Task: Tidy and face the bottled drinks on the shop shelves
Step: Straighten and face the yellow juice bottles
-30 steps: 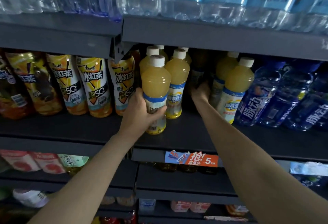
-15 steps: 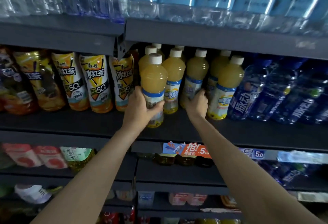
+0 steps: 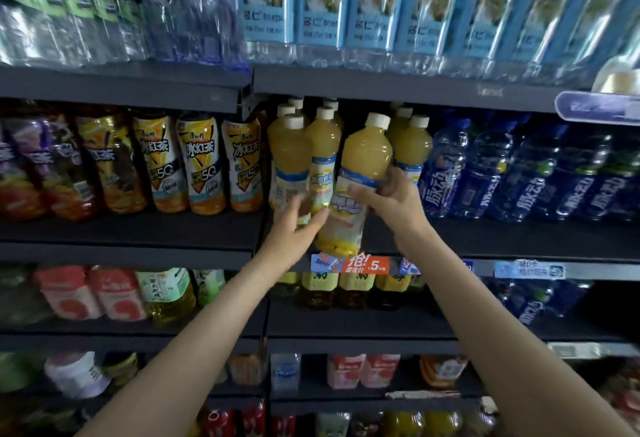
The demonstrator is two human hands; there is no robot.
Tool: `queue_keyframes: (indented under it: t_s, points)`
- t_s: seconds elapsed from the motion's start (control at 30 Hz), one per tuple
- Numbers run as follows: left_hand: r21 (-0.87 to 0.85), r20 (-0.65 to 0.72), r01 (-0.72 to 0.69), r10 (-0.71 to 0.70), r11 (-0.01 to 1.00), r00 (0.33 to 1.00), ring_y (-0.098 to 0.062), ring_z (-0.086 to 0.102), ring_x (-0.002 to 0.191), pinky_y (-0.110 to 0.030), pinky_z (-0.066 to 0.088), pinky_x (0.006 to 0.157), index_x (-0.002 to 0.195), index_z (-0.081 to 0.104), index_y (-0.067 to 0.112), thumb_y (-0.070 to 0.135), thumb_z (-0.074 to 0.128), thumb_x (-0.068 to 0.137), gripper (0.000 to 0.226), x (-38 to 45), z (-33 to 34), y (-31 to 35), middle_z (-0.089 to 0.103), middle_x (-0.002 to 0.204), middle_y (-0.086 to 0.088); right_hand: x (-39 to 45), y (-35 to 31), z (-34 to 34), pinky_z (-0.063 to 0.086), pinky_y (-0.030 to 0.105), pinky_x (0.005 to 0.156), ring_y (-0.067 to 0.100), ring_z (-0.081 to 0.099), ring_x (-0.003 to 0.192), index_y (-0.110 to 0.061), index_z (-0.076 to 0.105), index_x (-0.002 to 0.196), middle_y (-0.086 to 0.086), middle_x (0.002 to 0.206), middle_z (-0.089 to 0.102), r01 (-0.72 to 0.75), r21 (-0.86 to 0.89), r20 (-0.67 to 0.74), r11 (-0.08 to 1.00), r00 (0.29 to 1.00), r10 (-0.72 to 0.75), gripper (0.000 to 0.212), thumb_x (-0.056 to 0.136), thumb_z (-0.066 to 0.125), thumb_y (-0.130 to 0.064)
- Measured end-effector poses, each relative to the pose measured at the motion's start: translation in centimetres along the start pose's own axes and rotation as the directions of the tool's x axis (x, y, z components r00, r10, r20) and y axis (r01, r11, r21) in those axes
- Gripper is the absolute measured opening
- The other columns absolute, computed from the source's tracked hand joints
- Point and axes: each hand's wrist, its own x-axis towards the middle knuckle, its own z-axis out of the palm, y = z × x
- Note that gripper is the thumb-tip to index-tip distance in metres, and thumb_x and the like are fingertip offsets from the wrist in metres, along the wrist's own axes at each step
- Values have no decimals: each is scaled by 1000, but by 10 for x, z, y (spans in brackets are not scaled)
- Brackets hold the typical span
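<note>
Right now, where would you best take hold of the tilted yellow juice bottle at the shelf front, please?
Grip the tilted juice bottle round its labelled waist, from the front right, where the right hand holds it: the body narrows there and neighbours crowd its left and rear.

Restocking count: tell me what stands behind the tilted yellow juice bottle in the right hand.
Behind the tilted juice bottle stand two more yellow juice bottles, white-capped. Their lower labels are covered by the right hand; anything deeper is hidden.

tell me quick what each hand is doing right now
Left hand: open, fingers spread, holding nothing.
Right hand: gripping the tilted yellow juice bottle.
</note>
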Motion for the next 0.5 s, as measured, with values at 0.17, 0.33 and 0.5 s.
queue_keyframes:
  t_s: [0.17, 0.33, 0.5]
  points:
    - [-508, 356, 393, -229, 767, 906, -25, 66, 99, -40, 54, 87, 108, 60, 20, 46, 54, 81, 37, -16, -11, 22, 69, 108, -10, -16, -27, 1, 56, 31, 82, 19, 66, 100, -7, 51, 126, 8, 112, 67, -41, 230, 55, 972, 998, 29, 51, 82, 71, -24]
    - [-240, 19, 164, -164, 957, 986, -19, 66, 94, -39, 56, 81, 117, 50, 18, 39, 64, 83, 43, -23, -16, 23, 62, 116, -8, -24, -35, 9, 58, 26, 70, 18, 68, 84, -5, 55, 116, 10, 105, 67, -104, 109, -8, 989, 994, 106, 39, 87, 67, -28]
    - [357, -171, -188, 262, 915, 950, -11, 53, 101, -27, 47, 82, 113, 51, 20, 40, 78, 69, 56, -27, -30, 15, 55, 111, 2, -31, -37, 23, 59, 26, 64, 25, 67, 97, 1, 55, 115, 15, 109, 67, -246, 308, 68, 919, 969, 237, 50, 81, 73, -31]
